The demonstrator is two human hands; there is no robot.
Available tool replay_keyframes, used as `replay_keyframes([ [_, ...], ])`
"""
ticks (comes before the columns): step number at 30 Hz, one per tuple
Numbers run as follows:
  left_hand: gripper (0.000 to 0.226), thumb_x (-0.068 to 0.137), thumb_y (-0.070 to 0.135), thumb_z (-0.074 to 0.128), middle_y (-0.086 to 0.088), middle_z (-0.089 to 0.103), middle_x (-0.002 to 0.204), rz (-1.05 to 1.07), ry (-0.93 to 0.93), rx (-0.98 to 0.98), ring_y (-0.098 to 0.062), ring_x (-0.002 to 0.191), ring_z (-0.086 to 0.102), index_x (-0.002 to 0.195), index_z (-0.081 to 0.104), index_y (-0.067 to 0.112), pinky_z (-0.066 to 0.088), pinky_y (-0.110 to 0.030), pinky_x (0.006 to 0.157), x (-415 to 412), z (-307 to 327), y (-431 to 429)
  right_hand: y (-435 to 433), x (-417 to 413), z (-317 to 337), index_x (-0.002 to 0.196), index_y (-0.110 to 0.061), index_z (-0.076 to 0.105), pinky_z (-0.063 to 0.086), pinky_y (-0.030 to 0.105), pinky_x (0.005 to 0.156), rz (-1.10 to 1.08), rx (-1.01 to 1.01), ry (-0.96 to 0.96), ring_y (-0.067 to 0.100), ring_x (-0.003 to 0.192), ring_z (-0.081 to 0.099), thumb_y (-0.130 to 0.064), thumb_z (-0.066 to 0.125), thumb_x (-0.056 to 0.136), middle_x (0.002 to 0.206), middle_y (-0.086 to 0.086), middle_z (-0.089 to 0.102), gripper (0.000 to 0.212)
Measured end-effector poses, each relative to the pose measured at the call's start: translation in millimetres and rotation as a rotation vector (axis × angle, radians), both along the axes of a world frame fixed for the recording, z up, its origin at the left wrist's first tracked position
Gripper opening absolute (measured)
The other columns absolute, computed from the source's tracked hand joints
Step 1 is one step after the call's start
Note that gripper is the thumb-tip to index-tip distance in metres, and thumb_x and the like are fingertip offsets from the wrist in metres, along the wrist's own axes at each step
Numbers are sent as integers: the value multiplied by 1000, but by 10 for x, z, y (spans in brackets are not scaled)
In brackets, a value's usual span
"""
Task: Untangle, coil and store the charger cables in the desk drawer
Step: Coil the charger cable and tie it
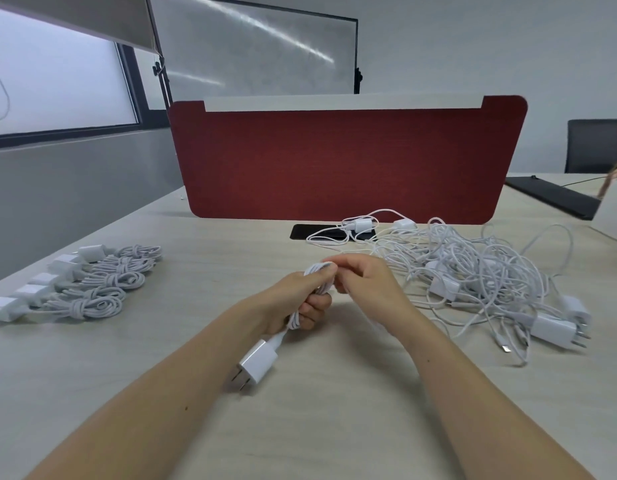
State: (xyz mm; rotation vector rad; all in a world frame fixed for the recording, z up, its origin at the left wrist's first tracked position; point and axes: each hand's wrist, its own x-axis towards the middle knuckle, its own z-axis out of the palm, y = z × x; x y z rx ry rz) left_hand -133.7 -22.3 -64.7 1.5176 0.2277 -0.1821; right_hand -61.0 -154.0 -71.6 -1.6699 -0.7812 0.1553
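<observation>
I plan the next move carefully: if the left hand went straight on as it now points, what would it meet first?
Probably the right hand, close ahead of the left hand at the coiled cable; the tangled pile lies further on. Depth is unclear.

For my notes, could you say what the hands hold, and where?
The left hand grips a cable round its coil; right hand pinches the coil's top.
</observation>
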Motion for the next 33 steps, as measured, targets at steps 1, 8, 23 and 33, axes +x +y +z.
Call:
replay_keyframes([
  [1, 18, 101, 39, 51, 8, 24, 54, -35, -2, 33, -2, 40, 21, 95, 46, 22, 20, -14, 37, -31, 11, 29, -1, -12, 8, 92, -19, 73, 53, 25, 71, 32, 39, 70, 12, 74, 61, 6, 48, 94, 84, 4, 70, 36],
  [8, 26, 92, 2, 56, 4, 26, 56, -152, -27, 176, -8, 44, 22, 77, 65, 21, 17, -19, 42, -114, 32, 86, -39, -46, 51, 103, -4, 71, 34, 26, 53, 266, 107, 374, 13, 56, 47, -1, 49, 96, 78, 11, 62, 23],
  [23, 9, 85, 17, 58, 4, 51, 67, 145, -170, 788, -16, 57, 47, 82, 51, 22, 39, -27, 55, -90, 115, -22, 2, -83, 66, 84, -9, 66, 23, 18, 43, 161, 316, 400, 7, 44, 29, -6, 63, 92, 66, 3, 59, 9],
  [33, 40, 104, 47, 26, 5, 54, 72, 448, -451, 806, -20, 70, 54, 79, 48, 26, 48, -43, 73, -96, 101, 12, -20, -75, 106, 90, -10, 66, 24, 19, 46, 153, 354, 412, 8, 49, 36, -9, 59, 96, 76, 7, 64, 10],
])
